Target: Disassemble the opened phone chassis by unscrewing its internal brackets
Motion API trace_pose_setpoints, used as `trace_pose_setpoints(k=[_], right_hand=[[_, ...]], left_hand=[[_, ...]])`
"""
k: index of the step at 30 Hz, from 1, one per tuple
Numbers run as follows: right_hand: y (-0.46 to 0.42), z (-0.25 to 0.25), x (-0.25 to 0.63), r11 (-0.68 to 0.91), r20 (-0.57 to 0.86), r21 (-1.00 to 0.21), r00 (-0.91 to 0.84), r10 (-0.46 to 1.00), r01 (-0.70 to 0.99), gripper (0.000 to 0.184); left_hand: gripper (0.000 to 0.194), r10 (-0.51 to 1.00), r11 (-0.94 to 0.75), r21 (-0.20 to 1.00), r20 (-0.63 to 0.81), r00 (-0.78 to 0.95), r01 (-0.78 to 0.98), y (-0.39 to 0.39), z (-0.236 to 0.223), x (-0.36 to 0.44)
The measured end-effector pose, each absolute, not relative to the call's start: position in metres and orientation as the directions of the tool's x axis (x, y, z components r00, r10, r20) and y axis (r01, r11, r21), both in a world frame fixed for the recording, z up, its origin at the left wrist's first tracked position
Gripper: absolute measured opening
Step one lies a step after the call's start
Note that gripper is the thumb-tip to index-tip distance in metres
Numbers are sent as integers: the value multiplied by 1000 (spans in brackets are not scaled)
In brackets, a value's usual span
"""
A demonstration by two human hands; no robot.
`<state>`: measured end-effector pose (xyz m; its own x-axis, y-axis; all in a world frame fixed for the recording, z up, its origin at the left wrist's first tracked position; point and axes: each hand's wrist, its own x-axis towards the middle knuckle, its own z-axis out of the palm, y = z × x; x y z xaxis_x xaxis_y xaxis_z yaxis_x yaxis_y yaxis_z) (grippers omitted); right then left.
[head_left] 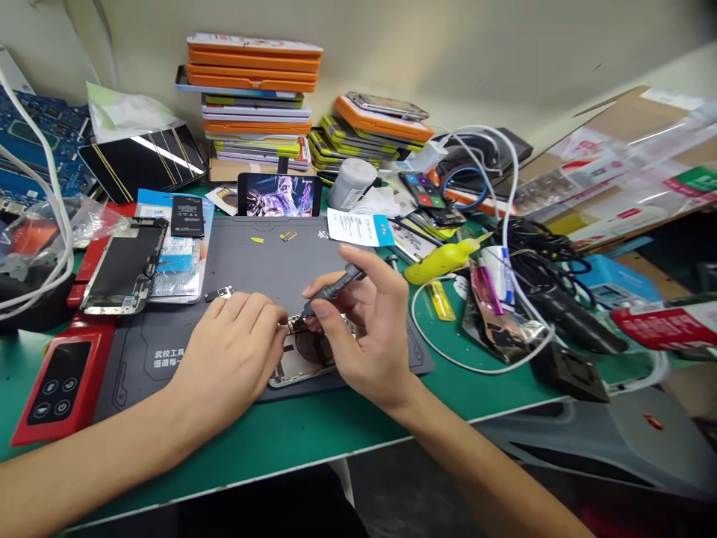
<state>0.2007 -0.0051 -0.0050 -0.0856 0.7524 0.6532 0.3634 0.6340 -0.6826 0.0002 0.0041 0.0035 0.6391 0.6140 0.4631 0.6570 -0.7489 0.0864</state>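
Observation:
An opened phone housing [291,373] lies on the grey work mat [246,258], its inner parts exposed. My right hand [378,340] grips a dark grey screwdriver [339,285], tilted with its lower end down at the top part of the housing. The screwdriver's tip is too small to make out. Along the housing's left edge rests my left hand [229,347], closed, its fingers bent together and holding the housing; the fingertips are partly hidden. Just beyond that hand lies a small dark metal part [219,293].
A detached phone screen [124,265] and a black battery [188,215] lie at left, near a red device [59,388]. Behind the mat a phone [280,196] plays video before stacked boxes [252,75]. A yellow bottle [440,260] and white cable [476,370] lie at right.

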Motion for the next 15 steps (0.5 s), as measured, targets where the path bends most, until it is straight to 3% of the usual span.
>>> trace_pose_setpoints(k=[4, 15], right_hand=[[-7, -3, 198, 641, 642, -712, -105, 760, 286, 57], [-7, -13, 202, 641, 663, -662, -96, 743, 389, 57]], left_hand=[[13, 599, -758, 62, 461, 655, 649, 4, 5, -2], [16, 598, -738, -36, 427, 678, 674, 2, 3, -1]])
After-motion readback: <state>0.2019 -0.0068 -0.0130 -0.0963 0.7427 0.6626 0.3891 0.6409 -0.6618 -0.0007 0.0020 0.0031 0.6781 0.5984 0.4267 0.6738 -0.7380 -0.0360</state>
